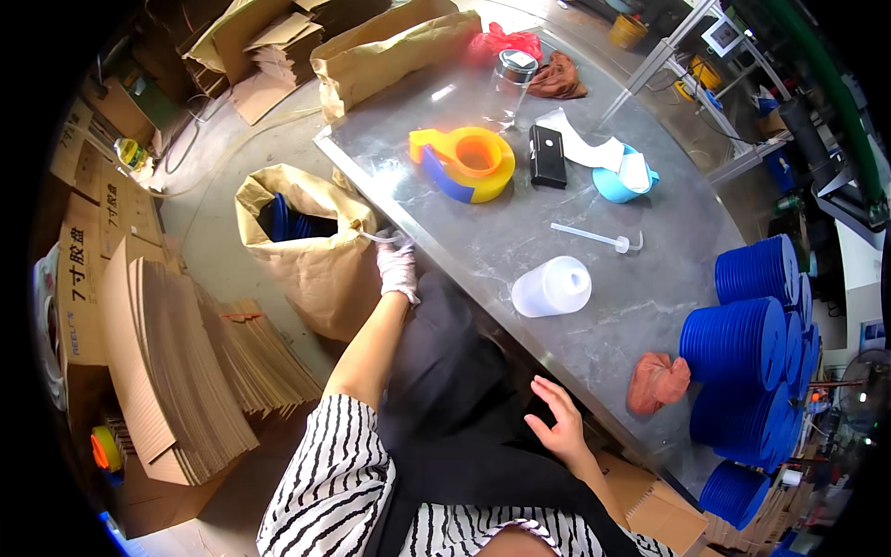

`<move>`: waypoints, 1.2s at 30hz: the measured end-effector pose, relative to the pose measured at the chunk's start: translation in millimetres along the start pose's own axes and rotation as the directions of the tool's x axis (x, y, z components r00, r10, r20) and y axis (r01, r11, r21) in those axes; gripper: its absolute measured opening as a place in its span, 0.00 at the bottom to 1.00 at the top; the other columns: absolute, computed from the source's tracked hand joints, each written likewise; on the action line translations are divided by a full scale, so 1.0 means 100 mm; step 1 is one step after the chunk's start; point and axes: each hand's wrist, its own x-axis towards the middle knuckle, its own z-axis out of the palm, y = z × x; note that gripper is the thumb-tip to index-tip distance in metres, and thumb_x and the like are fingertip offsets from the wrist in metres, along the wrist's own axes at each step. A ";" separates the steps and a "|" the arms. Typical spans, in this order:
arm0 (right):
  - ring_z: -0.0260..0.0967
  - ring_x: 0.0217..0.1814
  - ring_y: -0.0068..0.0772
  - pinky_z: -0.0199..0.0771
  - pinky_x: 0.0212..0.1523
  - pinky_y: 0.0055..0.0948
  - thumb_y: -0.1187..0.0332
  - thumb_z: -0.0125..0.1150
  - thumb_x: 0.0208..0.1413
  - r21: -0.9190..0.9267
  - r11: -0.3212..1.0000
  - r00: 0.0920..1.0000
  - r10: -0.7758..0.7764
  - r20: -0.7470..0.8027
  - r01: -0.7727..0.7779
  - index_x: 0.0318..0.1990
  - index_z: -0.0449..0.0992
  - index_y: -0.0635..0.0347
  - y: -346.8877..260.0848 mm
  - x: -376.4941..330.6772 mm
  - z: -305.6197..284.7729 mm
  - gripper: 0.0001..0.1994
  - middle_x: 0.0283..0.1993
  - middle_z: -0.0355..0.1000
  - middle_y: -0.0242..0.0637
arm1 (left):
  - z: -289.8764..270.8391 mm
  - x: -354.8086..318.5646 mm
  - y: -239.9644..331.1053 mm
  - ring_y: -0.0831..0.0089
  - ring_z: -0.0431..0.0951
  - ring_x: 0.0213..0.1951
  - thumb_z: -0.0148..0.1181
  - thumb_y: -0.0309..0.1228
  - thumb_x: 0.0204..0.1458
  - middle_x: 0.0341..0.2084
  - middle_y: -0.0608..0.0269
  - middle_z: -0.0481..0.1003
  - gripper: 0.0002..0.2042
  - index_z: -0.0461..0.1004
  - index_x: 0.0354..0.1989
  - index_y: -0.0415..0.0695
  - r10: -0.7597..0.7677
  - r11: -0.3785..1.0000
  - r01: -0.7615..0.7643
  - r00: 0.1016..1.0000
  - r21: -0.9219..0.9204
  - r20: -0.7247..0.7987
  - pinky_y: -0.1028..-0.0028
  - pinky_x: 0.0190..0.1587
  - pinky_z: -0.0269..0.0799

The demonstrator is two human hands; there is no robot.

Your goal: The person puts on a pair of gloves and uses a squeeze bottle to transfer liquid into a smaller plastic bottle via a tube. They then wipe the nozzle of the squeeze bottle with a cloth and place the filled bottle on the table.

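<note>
My left hand [396, 269], in a white glove, is at the table's left edge with its fingers closed on the near-right rim of a brown paper bag [320, 288]. A thin white strip [376, 239] runs between the rim and the fingers. Dark blue round pieces [288, 221] show inside the open-topped bag. My right hand [559, 427] is bare and open in front of the table edge, fingers stretched, holding nothing. On the tabletop nearest it are a translucent white plastic bottle [548, 290] without its cap and a crumpled reddish-brown cloth [657, 382].
Stacks of blue discs [733, 343] stand on the grey table [445, 251] at right. A pump top [599, 237], black box [548, 156], tape dispenser [469, 165], light-blue tape roll [624, 176] and clear jar [509, 88] lie farther back. Flat cardboard [172, 362] stands at left; another paper bag [390, 56] is behind.
</note>
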 end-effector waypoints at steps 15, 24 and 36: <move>0.65 0.60 0.33 0.65 0.61 0.31 0.79 0.54 0.58 0.349 0.923 0.721 0.354 -0.595 -0.165 0.65 0.62 0.63 0.87 0.85 -0.45 0.25 0.62 0.65 0.43 | -0.07 0.16 -0.83 0.63 0.79 0.34 0.55 0.30 0.55 0.33 0.54 0.79 0.10 0.75 0.44 0.45 0.098 0.771 -0.202 0.975 0.604 0.201 0.65 0.35 0.76; 0.59 0.22 0.12 0.59 0.19 0.15 0.69 0.54 0.64 0.414 0.867 0.652 0.486 -0.582 -0.276 0.65 0.64 0.51 1.27 2.12 -0.88 0.22 0.26 0.66 0.24 | -0.05 -0.52 -0.52 0.60 0.79 0.34 0.53 0.35 0.59 0.34 0.52 0.79 0.11 0.75 0.46 0.46 -0.062 0.816 0.021 0.997 0.578 0.051 0.64 0.36 0.75; 0.55 0.18 0.14 0.55 0.18 0.20 0.58 0.51 0.66 0.035 0.922 0.681 0.310 -0.663 -0.386 0.37 0.78 0.60 1.46 2.18 -0.92 0.15 0.22 0.66 0.25 | 0.31 0.07 -0.38 0.58 0.75 0.49 0.51 0.41 0.59 0.49 0.51 0.76 0.19 0.75 0.50 0.42 -0.414 0.903 0.274 0.755 0.330 0.509 0.65 0.54 0.69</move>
